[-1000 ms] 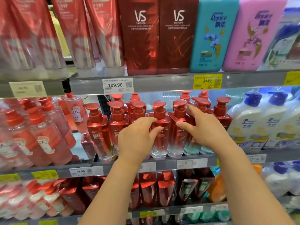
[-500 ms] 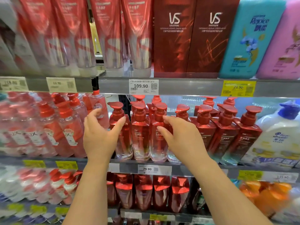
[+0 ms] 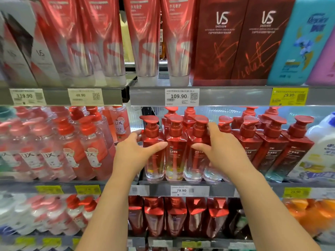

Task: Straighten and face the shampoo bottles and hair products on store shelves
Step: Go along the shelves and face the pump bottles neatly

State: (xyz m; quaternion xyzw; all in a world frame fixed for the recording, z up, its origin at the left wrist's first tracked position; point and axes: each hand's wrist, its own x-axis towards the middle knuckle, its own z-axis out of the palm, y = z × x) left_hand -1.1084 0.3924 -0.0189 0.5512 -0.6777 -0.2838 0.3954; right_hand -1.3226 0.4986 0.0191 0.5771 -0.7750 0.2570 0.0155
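Two hands on red pump bottles, middle shelf

Head view: both hands reach into the front row of red pump bottles on the middle shelf (image 3: 223,190), above the 79.90 price tag (image 3: 189,190). Left hand (image 3: 133,153) grips the leftmost red bottle (image 3: 154,154), thumb curled across its front, fingers wrapped round its left side. Right hand (image 3: 222,150) holds the third red bottle (image 3: 196,142), thumb on its front, fingers up at the neck under the pump head. Second red bottle (image 3: 176,147) stands upright between the two held ones, touching both, no hand on it. All three stand on the shelf edge with pump heads pointing roughly left. Right of the right hand, more red pump bottles (image 3: 273,145) lean right in a row. Blurred white bottle (image 3: 324,151) at the far right edge. Left section of the same shelf: pink LUX pump bottles (image 3: 54,147), blurred. Upper shelf: red tubes (image 3: 145,38) standing cap down, two dark red VS Sassoon boxes (image 3: 241,40), a teal bottle (image 3: 304,42), with a 109.90 price tag (image 3: 181,96) and a yellow 29.90 tag (image 3: 289,96) on the rail. Lower shelf: red refill pouches (image 3: 174,216) under the hands, orange packs (image 3: 311,214) to the right, blurred
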